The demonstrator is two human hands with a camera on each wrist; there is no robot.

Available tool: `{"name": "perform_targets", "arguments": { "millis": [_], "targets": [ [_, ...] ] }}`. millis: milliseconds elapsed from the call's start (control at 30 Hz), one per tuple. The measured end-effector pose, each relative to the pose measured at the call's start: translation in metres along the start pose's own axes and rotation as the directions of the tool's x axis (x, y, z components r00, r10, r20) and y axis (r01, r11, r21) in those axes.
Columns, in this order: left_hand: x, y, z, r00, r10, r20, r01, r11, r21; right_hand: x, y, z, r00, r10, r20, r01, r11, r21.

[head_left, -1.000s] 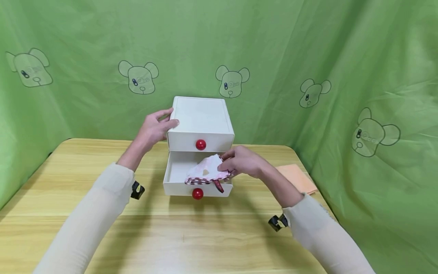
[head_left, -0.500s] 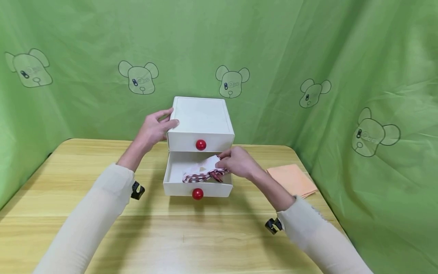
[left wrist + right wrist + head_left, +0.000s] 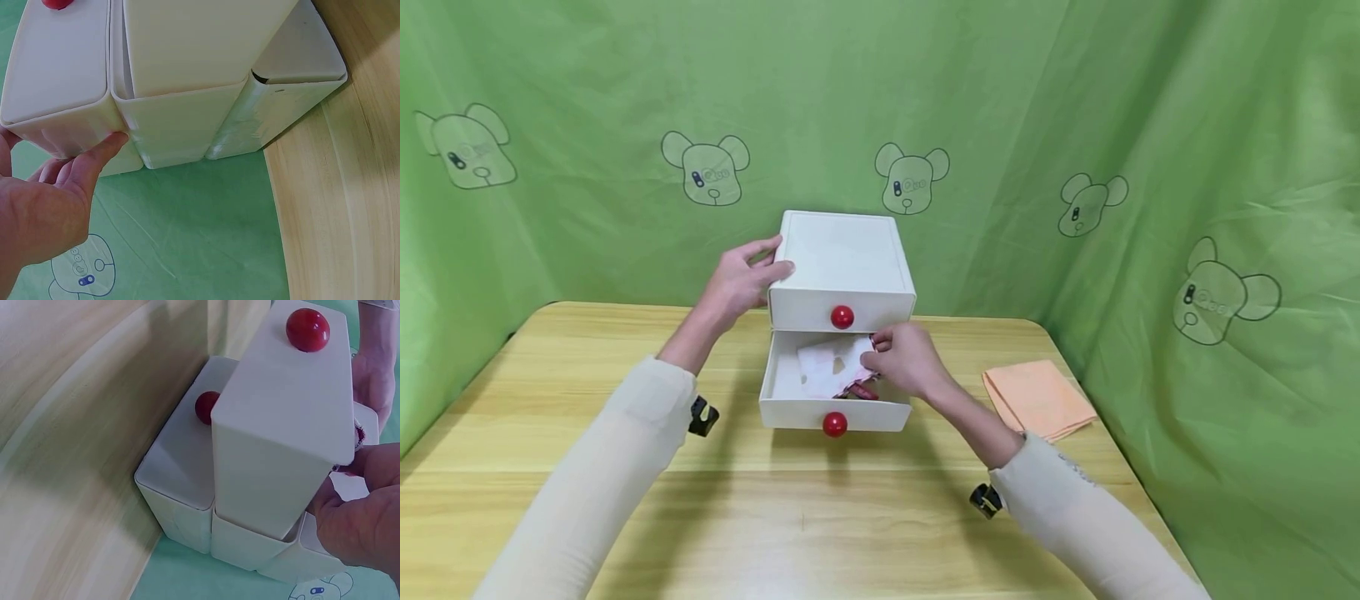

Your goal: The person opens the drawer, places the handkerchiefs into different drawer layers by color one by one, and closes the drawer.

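Observation:
A white drawer cabinet [image 3: 842, 250] stands on the table with its middle drawer [image 3: 796, 412] pulled out. My left hand [image 3: 737, 279] holds the cabinet's upper left edge, thumb on top and fingers along the side; the left wrist view shows this hand [image 3: 53, 200] against the side wall. Inside the drawer lies a pale pink-and-white cloth [image 3: 826, 367] with checkered dark red trim and a dark red strap [image 3: 863, 392]. My right hand [image 3: 906, 358] pinches the cloth's right edge over the drawer's right wall. In the right wrist view the drawer front hides most of the cloth behind this hand [image 3: 365, 512].
A folded orange cloth [image 3: 1039, 400] lies on the wooden table [image 3: 760, 517] at the right. The closed top drawer has a red knob [image 3: 842, 317]; a lower drawer [image 3: 178, 456] sits beneath the open one. A green curtain [image 3: 820, 100] hangs close behind and at the sides.
My right hand has moved left, bringing the cloth deeper into the drawer; its trim and strap no longer hang over the front. The left hand has stayed in place.

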State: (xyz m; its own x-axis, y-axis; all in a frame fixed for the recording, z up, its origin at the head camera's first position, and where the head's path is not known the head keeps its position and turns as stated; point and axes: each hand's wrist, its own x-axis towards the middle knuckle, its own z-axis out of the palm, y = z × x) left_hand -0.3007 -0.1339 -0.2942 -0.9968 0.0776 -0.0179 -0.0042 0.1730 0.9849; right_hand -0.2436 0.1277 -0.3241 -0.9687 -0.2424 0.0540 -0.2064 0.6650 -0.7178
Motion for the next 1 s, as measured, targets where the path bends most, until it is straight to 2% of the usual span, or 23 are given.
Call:
{"name": "perform_targets", "arguments": {
  "millis": [333, 733, 1000],
  "targets": [
    [0.001, -0.001, 0.001, 1.0, 0.004, 0.004, -0.004, 1.0, -0.013, -0.002, -0.001, 0.0, 0.996, 0.047, 0.071, -0.045, 0.999, -0.022],
    [0.0, 0.0, 0.001, 1.0, 0.001, 0.006, 0.0, 1.0, -0.016, -0.005, -0.004, -0.015, 0.986, 0.067, 0.152, -0.06, 0.997, -0.049],
    [0.0, 0.0, 0.0, 1.0, 0.0, 0.0, 0.0, 1.0, 0.003, -0.006, -0.002, -0.024, 0.976, 0.1, 0.194, -0.103, 0.995, 0.01]
  ]
}}
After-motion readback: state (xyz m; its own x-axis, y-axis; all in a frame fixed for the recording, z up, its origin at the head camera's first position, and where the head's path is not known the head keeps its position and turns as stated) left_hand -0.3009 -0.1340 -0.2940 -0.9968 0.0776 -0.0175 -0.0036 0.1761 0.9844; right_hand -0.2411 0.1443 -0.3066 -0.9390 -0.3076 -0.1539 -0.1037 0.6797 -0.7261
